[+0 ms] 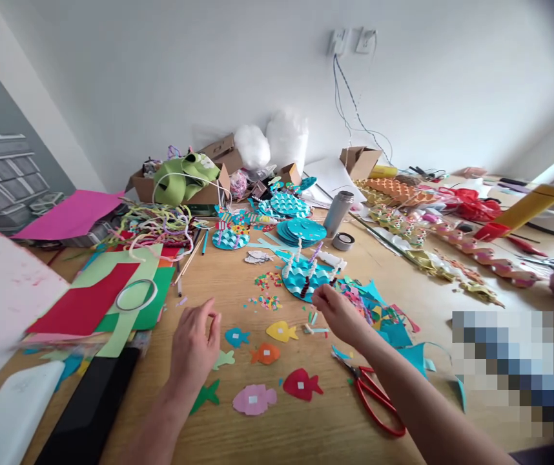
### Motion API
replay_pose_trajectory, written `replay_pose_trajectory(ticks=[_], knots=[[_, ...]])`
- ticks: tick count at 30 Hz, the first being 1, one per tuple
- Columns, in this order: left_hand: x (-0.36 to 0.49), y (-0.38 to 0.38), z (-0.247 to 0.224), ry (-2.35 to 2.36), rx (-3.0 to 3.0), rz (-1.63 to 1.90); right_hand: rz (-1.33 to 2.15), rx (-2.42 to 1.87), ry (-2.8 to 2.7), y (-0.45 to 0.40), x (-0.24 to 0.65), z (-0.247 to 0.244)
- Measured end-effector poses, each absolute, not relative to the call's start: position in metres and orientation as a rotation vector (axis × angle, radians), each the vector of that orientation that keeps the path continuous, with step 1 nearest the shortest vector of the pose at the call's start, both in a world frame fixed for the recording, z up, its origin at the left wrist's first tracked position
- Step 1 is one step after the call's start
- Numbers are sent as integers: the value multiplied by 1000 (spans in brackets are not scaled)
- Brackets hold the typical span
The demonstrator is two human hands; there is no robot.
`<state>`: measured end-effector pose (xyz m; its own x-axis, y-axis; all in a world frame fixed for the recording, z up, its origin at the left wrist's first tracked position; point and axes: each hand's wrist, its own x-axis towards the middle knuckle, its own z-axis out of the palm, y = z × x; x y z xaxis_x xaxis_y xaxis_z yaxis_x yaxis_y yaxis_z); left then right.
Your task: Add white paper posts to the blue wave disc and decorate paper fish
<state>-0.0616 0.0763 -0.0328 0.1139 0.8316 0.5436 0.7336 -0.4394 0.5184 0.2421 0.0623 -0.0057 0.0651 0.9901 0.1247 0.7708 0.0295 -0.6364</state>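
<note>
My left hand (195, 342) hovers over the wooden table, beside the paper fish, its thumb and index finger apart and nothing visible between them. My right hand (338, 311) is closed at the near right edge of a blue round piece (294, 279) with wavy strips and upright twisted stems; whatever its fingers hold is too small to make out. Between my arms lie a blue fish (236, 336), a yellow fish (281, 331), an orange fish (265, 353), a pink fish (254, 400) and a red fish (303, 385). A green fish (206, 396) is partly behind my left wrist.
Red scissors (374, 400) lie under my right forearm. Colored paper (83, 300) and a tape roll (136, 295) are at left. Behind stand a metal bottle (339, 214), stacked blue discs (301, 230) and a filled cardboard box (144, 187). Paper scraps (396, 334) lie at right.
</note>
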Motion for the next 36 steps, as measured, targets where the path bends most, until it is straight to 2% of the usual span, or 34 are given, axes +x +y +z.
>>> replay_pose_trajectory(ticks=[2, 5, 10, 13, 18, 30, 36], knots=[[-57, 72, -28, 1510, 2113, 1207, 645, -1691, -1648, 61, 232, 4], [-47, 61, -18, 1221, 1747, 934, 785, -1567, -1532, 55, 203, 18], [-31, 44, -13, 807, 1090, 587, 639, -1463, -1691, 27, 137, 23], [-28, 46, -18, 719, 824, 607, 472, -1428, -1830, 9, 109, 14], [-31, 49, -22, 676, 762, 724, 255, -1420, -1935, -7, 94, 3], [-36, 55, -21, 735, 637, 909, 378, -1583, -1696, -19, 94, -8], [-36, 54, -17, 733, 705, 909, 317, -1550, -1408, -9, 107, 17]])
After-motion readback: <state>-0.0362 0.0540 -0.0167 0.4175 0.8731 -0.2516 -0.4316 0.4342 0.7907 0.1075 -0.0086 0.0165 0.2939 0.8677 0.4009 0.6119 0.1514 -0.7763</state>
